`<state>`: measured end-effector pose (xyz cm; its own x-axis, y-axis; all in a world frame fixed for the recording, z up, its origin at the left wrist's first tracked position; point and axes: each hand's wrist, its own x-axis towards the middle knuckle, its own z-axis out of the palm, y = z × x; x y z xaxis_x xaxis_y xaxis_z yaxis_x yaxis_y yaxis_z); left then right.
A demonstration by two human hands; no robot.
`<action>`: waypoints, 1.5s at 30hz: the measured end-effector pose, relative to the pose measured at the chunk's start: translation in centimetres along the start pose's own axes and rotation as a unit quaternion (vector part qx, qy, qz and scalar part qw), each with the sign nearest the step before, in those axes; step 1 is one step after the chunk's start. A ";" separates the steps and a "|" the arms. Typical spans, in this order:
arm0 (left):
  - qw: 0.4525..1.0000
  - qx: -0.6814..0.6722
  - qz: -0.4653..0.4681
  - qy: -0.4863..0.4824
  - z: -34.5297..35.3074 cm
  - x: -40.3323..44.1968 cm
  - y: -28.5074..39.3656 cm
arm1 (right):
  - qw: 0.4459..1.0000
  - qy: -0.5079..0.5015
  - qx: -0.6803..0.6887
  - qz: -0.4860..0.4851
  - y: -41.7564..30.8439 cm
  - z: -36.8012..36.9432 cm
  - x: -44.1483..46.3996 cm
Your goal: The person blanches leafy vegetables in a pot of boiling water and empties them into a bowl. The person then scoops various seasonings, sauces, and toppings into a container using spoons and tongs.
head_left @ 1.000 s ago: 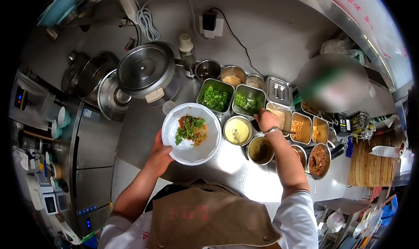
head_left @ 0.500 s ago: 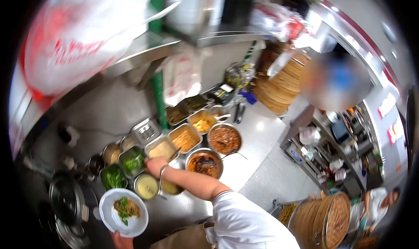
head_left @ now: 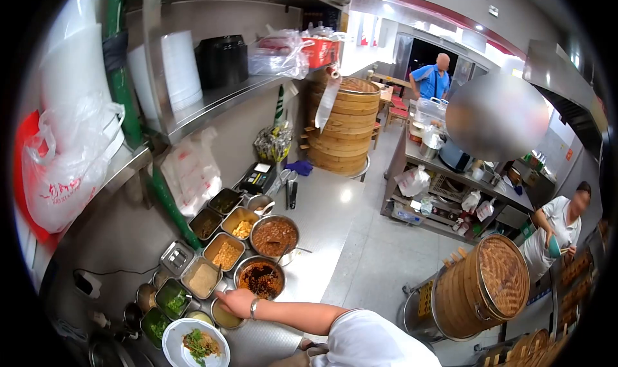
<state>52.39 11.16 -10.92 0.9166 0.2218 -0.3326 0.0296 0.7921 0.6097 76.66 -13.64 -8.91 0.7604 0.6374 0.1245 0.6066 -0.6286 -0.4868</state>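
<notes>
- Step in hand, as I read it: R hand (head_left: 235, 303) reaching in among the open pans, w/ the filled white bowl (head_left: 172, 343) close by.
- R hand state: fingers bent & drawn together, palm down; can't tell if they pinch anything. Tips are at nr edge of the pan of beige crumbs (head_left: 200, 278).
- Bowl: below & left of R hand in view, just apart, holds leafy herbs (head_left: 195, 340) over orange-brown food; lower edge cut off by frame. Can't tell if held or resting.
- L hand: out of view, so grip unknown.
- Right below R hand: steel pot of yellowish liquid (head_left: 225, 316), partly under the fingers.
- Above-right of R hand, nr the wrist: dark chili oil (head_left: 259, 278); farther up, red-brown sauce (head_left: 274, 235).
- Above R hand, past the crumbs: chopped orange bits (head_left: 226, 254).
- Left of R hand: chopped greens (head_left: 174, 299) in a square pan, well short of touching.
- Farther off, up-right of R hand: bare bench (head_left: 328, 203), bamboo steamers (head_left: 347, 129), person in white top (head_left: 555, 244).
- Next move, my judgement: calls for a clean lift over pan rims, wrist w/ bracelet (head_left: 253, 309) kept clear of the oil, & bowl kept level; pans sit tight, so a sideways drag may knock one.
</notes>
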 end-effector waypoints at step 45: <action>0.977 0.103 0.113 0.148 -5.1 -17.2 -5.1 | 0.985 0.020 0.166 -0.037 -12.5 4.3 -16.9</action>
<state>34.47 6.22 -11.93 0.7549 0.5567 -0.3468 -0.0532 0.5790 0.8136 55.23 -14.65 -8.62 0.7294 0.6541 0.2002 0.5564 -0.3970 -0.7300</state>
